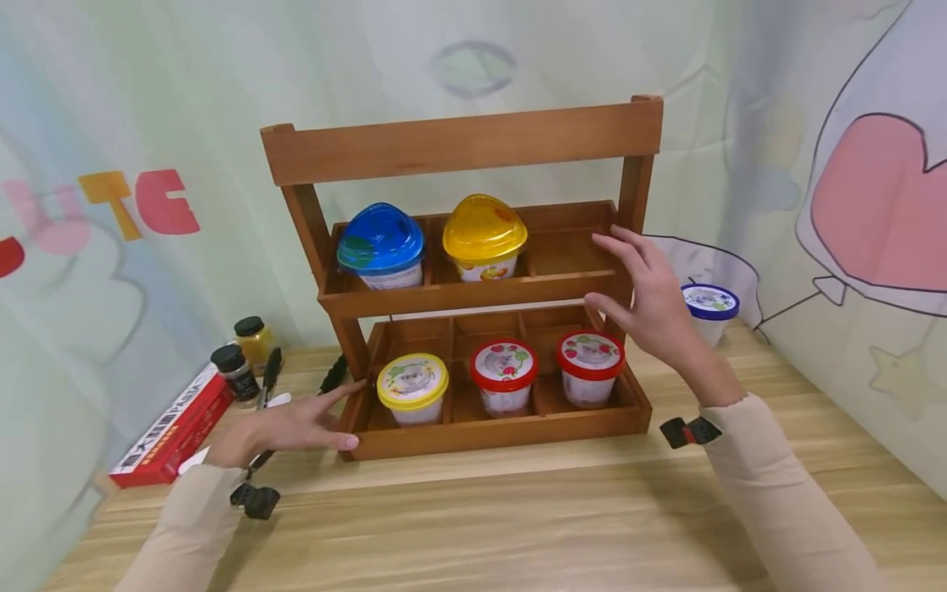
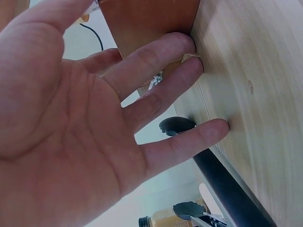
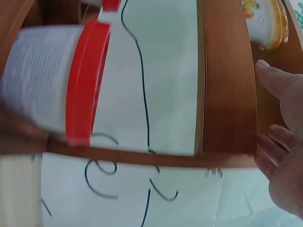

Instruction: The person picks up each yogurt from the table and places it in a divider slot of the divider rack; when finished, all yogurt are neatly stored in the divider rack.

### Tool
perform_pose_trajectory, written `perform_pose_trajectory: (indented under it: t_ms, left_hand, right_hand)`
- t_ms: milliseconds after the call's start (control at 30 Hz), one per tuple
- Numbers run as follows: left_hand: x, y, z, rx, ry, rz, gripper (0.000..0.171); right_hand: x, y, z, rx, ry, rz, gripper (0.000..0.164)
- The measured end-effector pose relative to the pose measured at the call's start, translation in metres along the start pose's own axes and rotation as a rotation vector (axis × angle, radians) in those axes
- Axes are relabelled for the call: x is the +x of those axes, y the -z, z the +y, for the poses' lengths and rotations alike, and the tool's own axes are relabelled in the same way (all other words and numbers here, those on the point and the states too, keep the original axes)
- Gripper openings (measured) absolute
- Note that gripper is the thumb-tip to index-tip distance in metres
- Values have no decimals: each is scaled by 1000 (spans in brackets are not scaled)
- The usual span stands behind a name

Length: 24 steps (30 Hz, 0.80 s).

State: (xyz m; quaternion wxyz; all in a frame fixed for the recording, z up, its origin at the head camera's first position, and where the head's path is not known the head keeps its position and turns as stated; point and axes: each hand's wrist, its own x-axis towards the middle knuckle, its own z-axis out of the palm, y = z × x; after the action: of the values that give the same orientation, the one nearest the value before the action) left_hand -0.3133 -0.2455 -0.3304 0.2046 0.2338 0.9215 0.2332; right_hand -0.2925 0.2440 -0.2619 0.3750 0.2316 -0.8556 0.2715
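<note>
A two-tier wooden rack [image 1: 462, 150] stands on the table with tubs in its compartments. My left hand [image 1: 296, 423] is at its lower left corner, fingers extended. In the left wrist view the left fingers [image 2: 156, 97] spread beside the rack's side panel, with nothing in the palm. My right hand [image 1: 654, 308], thumb and fingers apart, is at the right end of the upper tier. On that tier sit a blue-domed tub [image 1: 381, 242] and a yellow-domed tub [image 1: 484, 234]. A yellow-lidded tub [image 1: 413, 386] and two red-lidded tubs [image 1: 505, 374] occupy the lower front compartments.
A blue-lidded tub [image 1: 710, 308] stands on the table right of the rack. At left lie a red box [image 1: 173, 432], two black-capped jars [image 1: 235, 372] and black-handled tongs [image 1: 270, 374]. Printed curtains [image 1: 222, 99] hang close behind and at both sides.
</note>
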Motion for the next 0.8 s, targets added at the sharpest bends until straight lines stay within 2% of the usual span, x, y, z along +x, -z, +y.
perform_pose_trajectory:
  t_ms: [400, 800]
  left_hand:
    - [1, 0, 0, -17, 10, -13, 102]
    - [2, 1, 1, -18, 34, -17, 102]
  right_hand:
    - [-12, 30, 44, -73, -8, 38, 64]
    - [-20, 43, 85, -88, -255, -9, 62]
